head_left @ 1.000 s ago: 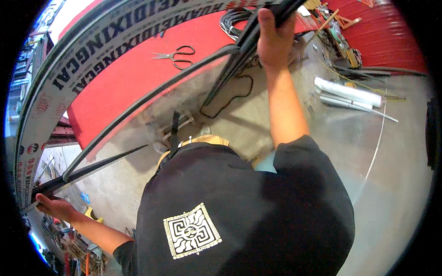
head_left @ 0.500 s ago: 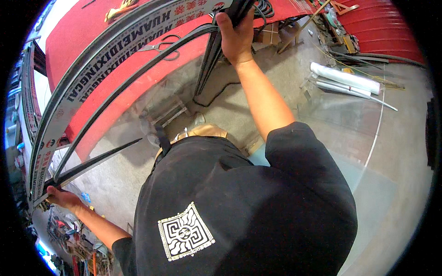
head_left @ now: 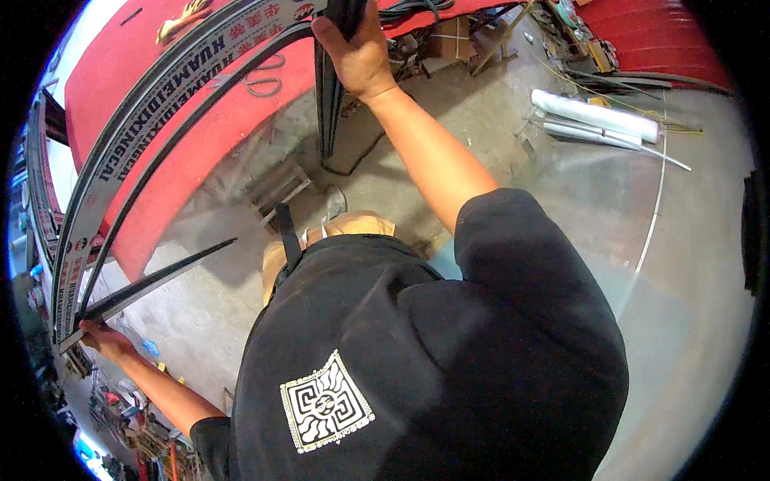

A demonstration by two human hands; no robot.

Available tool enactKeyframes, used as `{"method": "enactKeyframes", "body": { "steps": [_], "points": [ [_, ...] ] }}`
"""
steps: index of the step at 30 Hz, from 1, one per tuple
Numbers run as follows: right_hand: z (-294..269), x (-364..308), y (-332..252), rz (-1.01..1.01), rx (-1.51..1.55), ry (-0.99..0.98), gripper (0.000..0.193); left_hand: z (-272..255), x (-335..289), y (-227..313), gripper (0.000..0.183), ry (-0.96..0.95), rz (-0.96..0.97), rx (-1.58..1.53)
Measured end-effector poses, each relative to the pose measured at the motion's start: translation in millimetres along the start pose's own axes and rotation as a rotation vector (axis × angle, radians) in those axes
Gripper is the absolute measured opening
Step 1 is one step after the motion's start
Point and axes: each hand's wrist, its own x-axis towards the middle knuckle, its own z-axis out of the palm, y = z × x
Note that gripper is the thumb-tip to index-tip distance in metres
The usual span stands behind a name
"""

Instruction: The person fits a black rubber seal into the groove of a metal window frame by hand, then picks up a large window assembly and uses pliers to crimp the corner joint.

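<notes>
I hold up a rectangular window-type frame (head_left: 104, 178) of metal profile with printed film and black edging; its curve comes from the fisheye rim. At its lower left corner, my left hand (head_left: 108, 341) is closed around the profile. My right hand (head_left: 357, 60) grips the opposite corner at the top, its thumb up against the black edging. Two dark side bars run from these corners toward my body. Scissors (head_left: 263, 86) with dark handles lie on the red-covered table beyond the frame, seen through its opening.
Yellowish work gloves (head_left: 183, 21) lie on the red table cover (head_left: 196, 180). Black cable (head_left: 417, 10) is coiled at its far right. A small wooden stool (head_left: 277, 191) stands below the table edge. On the floor at right are a white wrapped roll (head_left: 597, 117) and thin metal rods.
My right hand and its end of the frame have moved left. The left hand has stayed nearly in place, still holding its corner. The view has shifted slightly too.
</notes>
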Motion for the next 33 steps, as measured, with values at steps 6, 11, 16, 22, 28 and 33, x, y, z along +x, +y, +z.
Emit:
{"method": "enactKeyframes", "body": {
  "steps": [6,11,16,22,28,33],
  "points": [
    [25,-7,-16,0.133,0.141,0.174,0.058,5,-12,13,0.059,-0.059,0.073,-0.02],
    [35,-10,-17,0.206,0.127,0.23,0.062,-23,-5,-16,0.049,0.03,0.086,-0.031],
    [31,-11,27,0.089,0.544,0.31,0.056,16,-37,35,0.071,-0.061,0.035,-0.011],
    [21,-16,0,0.165,0.346,0.286,0.059,0,-42,33,0.075,-0.045,-0.058,-0.119],
    [12,-20,-2,0.181,0.461,0.245,0.059,-7,-55,40,0.082,-0.022,-0.012,-0.028],
    [9,-23,7,0.256,0.467,0.258,0.073,5,-90,70,0.066,0.1,0.039,-0.188]
  ]
}}
